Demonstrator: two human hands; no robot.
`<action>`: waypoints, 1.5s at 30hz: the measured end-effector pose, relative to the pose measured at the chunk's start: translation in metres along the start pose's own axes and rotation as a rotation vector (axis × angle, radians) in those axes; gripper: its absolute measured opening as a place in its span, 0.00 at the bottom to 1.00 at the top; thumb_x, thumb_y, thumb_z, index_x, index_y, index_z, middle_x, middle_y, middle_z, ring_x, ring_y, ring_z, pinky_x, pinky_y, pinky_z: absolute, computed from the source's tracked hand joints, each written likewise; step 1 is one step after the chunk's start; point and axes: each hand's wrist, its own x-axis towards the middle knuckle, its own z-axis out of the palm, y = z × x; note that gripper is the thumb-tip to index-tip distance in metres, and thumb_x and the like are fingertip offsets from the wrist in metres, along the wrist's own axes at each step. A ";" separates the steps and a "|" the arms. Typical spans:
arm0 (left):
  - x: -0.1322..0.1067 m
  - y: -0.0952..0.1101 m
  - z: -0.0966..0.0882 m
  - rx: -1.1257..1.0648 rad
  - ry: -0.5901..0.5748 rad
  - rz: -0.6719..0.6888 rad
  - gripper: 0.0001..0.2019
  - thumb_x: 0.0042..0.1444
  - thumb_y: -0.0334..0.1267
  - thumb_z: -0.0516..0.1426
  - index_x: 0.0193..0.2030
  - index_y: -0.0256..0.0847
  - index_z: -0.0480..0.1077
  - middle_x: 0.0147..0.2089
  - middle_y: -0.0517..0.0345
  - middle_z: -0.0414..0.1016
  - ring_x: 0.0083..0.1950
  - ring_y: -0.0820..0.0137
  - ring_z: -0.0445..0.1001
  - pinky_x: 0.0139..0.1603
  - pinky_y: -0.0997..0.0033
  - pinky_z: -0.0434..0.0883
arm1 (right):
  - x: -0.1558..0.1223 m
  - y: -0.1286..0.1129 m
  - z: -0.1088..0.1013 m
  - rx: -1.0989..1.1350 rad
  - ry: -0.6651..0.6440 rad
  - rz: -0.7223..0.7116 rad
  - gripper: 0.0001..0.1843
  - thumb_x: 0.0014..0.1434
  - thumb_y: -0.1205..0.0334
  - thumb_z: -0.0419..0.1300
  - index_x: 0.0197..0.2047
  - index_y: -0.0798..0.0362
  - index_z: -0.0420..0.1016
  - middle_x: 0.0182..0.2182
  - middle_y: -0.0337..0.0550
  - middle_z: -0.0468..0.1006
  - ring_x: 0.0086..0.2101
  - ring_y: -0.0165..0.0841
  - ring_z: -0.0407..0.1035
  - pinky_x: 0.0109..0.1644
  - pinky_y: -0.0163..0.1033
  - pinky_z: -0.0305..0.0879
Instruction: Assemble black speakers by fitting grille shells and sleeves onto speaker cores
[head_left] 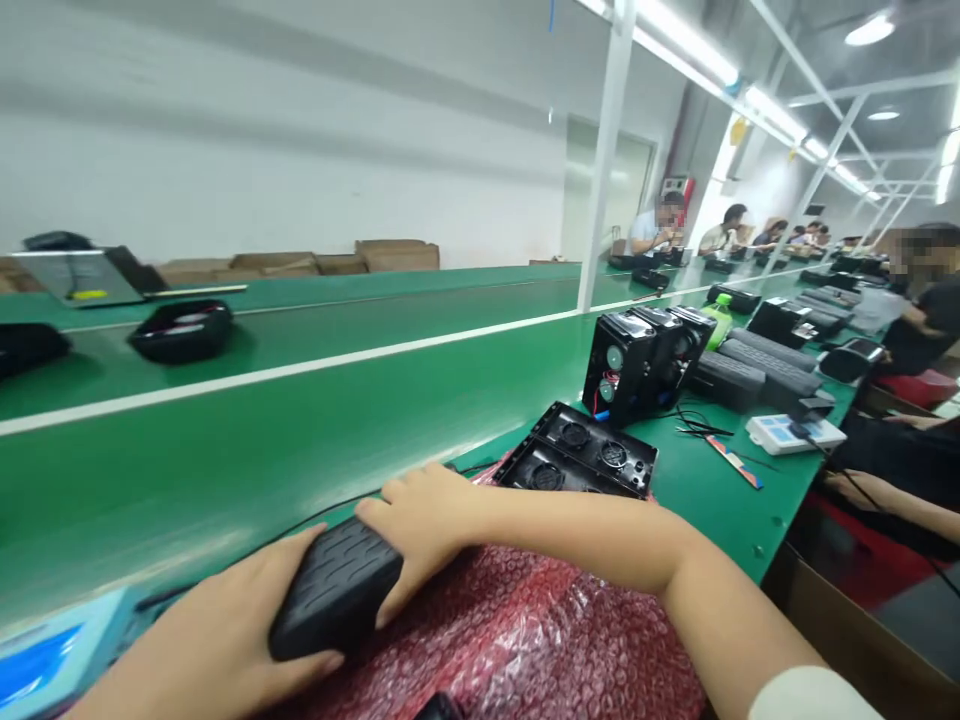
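A black box-shaped speaker (pixel 337 585) with a ridged, patterned face lies between my two hands over red bubble wrap (pixel 525 630). My left hand (pixel 232 610) grips its left end, the thumb along the near side. At its right end, my right hand (pixel 427 520) is closed on it, fingers over the far edge and thumb on the near side. My palms hide both ends. Just beyond my right forearm, a black panel with round grilles (pixel 577 450) rests partly on the bubble wrap. A small dark object (pixel 439 708) shows at the bottom edge.
Black speaker housings with wires (pixel 637 365) stand to the right, near a power strip (pixel 795 435), tweezers (pixel 697 430) and a green bottle (pixel 718 320). A green conveyor belt (pixel 300 430) runs ahead, carrying a black case (pixel 184 330). A co-worker's arm (pixel 892 500) is at right.
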 end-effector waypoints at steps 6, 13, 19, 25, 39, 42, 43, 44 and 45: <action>0.005 0.004 -0.005 -0.048 -0.138 -0.113 0.34 0.36 0.52 0.59 0.53 0.49 0.57 0.49 0.51 0.75 0.48 0.51 0.74 0.50 0.50 0.69 | -0.004 -0.007 -0.005 -0.060 0.038 -0.006 0.45 0.43 0.30 0.61 0.50 0.61 0.63 0.42 0.54 0.73 0.39 0.45 0.70 0.42 0.48 0.68; 0.013 0.029 -0.038 -0.060 -0.379 -0.191 0.38 0.37 0.51 0.61 0.54 0.32 0.63 0.53 0.38 0.71 0.51 0.50 0.71 0.52 0.55 0.67 | -0.004 -0.009 -0.012 -0.014 -0.044 -0.029 0.47 0.39 0.29 0.64 0.49 0.60 0.66 0.41 0.53 0.75 0.37 0.44 0.71 0.40 0.45 0.68; 0.007 0.022 -0.036 -0.079 -0.372 -0.096 0.46 0.35 0.57 0.64 0.58 0.30 0.59 0.55 0.39 0.69 0.53 0.51 0.70 0.54 0.56 0.66 | -0.005 -0.010 -0.004 -0.009 -0.020 -0.016 0.49 0.39 0.35 0.67 0.52 0.66 0.65 0.44 0.62 0.73 0.41 0.52 0.69 0.45 0.51 0.65; 0.006 0.021 -0.033 -0.089 -0.383 -0.099 0.46 0.41 0.62 0.60 0.59 0.27 0.58 0.54 0.38 0.69 0.52 0.52 0.70 0.52 0.57 0.67 | -0.005 -0.009 -0.002 -0.063 -0.067 -0.013 0.49 0.41 0.33 0.64 0.55 0.63 0.63 0.47 0.61 0.72 0.43 0.51 0.69 0.46 0.49 0.64; 0.008 0.022 -0.031 -0.065 -0.403 -0.115 0.48 0.38 0.61 0.61 0.61 0.28 0.56 0.56 0.39 0.68 0.54 0.52 0.69 0.54 0.58 0.65 | -0.007 -0.009 0.001 -0.092 -0.050 0.010 0.50 0.39 0.30 0.60 0.54 0.61 0.64 0.43 0.57 0.74 0.39 0.49 0.69 0.41 0.46 0.62; 0.008 0.023 -0.031 -0.063 -0.401 -0.126 0.48 0.39 0.61 0.61 0.61 0.29 0.56 0.56 0.40 0.68 0.54 0.53 0.68 0.54 0.58 0.65 | -0.006 -0.008 0.002 -0.085 -0.063 0.009 0.50 0.38 0.28 0.60 0.53 0.60 0.65 0.42 0.56 0.75 0.39 0.48 0.70 0.39 0.45 0.63; 0.008 0.024 -0.031 -0.057 -0.394 -0.129 0.48 0.39 0.61 0.61 0.61 0.30 0.56 0.56 0.40 0.68 0.54 0.53 0.68 0.54 0.58 0.65 | -0.007 -0.008 0.002 -0.091 -0.057 0.008 0.49 0.38 0.28 0.59 0.53 0.60 0.65 0.42 0.56 0.75 0.39 0.49 0.70 0.39 0.46 0.63; 0.006 0.026 -0.030 -0.049 -0.387 -0.130 0.48 0.39 0.61 0.61 0.61 0.29 0.56 0.56 0.40 0.68 0.54 0.53 0.68 0.54 0.58 0.65 | -0.009 -0.009 0.003 -0.100 -0.045 0.008 0.49 0.39 0.28 0.59 0.53 0.61 0.65 0.42 0.57 0.74 0.39 0.49 0.69 0.40 0.46 0.63; 0.005 0.028 -0.030 -0.039 -0.380 -0.129 0.48 0.39 0.61 0.61 0.61 0.29 0.56 0.56 0.40 0.68 0.54 0.52 0.68 0.54 0.57 0.65 | -0.010 -0.010 0.004 -0.110 -0.029 0.009 0.50 0.39 0.29 0.59 0.53 0.61 0.65 0.43 0.58 0.74 0.40 0.49 0.69 0.41 0.46 0.63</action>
